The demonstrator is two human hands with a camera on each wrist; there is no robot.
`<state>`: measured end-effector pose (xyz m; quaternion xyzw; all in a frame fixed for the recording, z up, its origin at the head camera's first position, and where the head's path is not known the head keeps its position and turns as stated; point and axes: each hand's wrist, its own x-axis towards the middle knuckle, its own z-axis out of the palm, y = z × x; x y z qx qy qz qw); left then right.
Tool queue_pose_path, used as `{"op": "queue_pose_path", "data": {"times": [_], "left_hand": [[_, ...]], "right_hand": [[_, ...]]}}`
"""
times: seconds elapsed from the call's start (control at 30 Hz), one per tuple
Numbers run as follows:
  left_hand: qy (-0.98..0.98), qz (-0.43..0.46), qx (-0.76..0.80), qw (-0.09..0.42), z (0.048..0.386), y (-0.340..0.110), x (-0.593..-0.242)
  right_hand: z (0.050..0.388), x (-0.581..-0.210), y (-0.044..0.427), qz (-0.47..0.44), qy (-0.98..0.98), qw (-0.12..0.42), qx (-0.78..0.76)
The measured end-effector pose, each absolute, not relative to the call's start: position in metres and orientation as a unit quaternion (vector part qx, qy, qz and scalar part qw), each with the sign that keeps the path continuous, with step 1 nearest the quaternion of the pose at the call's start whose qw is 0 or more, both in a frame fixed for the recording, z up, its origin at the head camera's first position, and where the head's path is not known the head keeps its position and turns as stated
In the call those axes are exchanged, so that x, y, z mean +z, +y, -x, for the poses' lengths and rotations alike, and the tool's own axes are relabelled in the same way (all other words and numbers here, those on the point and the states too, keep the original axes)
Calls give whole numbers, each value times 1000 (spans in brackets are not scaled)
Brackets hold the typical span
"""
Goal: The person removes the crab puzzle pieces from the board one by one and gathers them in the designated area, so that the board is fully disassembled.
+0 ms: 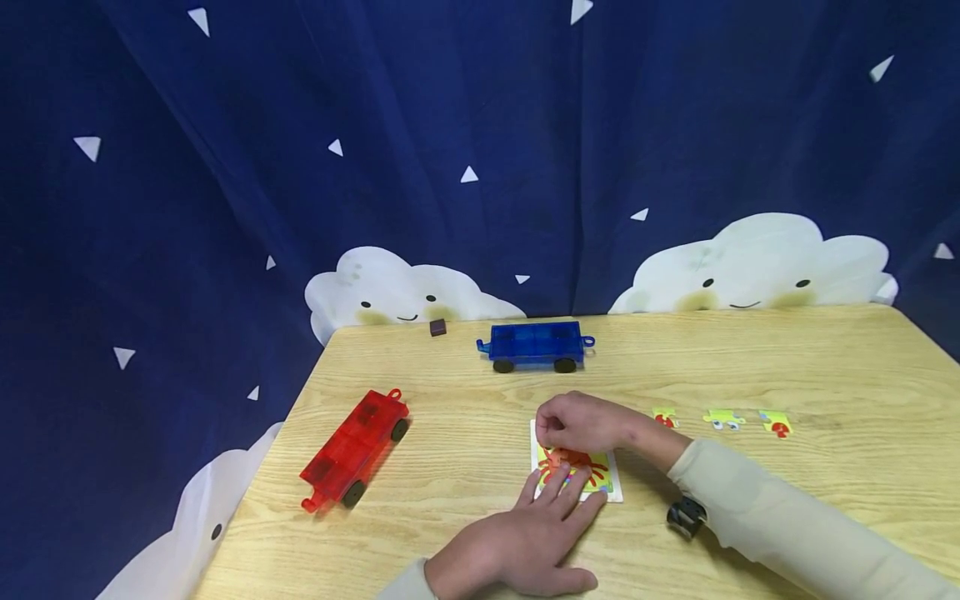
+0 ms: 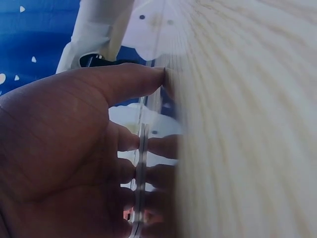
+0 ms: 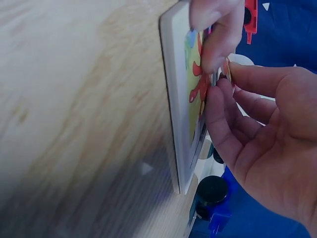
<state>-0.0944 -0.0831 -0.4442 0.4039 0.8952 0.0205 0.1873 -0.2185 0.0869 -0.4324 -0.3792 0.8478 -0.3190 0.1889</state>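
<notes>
- Yellow crab puzzle (image 1: 576, 458) is lying beneath the left hand's (image 1: 534, 537) flat, spread fingers, apparently partly assembled.
- Right hand's (image 1: 581, 421) curled fingers are pinching a small piece (image 3: 227, 69) over it.
- Three pieces (image 1: 723, 417) are lying loose, right of those fingers, seemingly unplaced.

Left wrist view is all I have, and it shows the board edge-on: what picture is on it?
Observer: A red crab, partly covered by the left hand.
Operator: What is the other hand doing?
Observer: The right hand seems to pinch a small piece at the board.
Operator: Any more?
Observer: Three loose pieces lie on the table, beyond the right arm.
</notes>
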Motion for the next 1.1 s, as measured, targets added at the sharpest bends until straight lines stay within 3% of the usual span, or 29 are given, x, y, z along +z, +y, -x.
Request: {"op": "queue_pose_path", "data": {"times": [0.5,1.1], "left_hand": [[895,-406,27,184,94,-83,-446],[895,-410,36,173,93,-84,-446]], "right_hand": [[219,-420,113,365,831,197,-371],[212,-405,200,355,853,188,-334]]}}
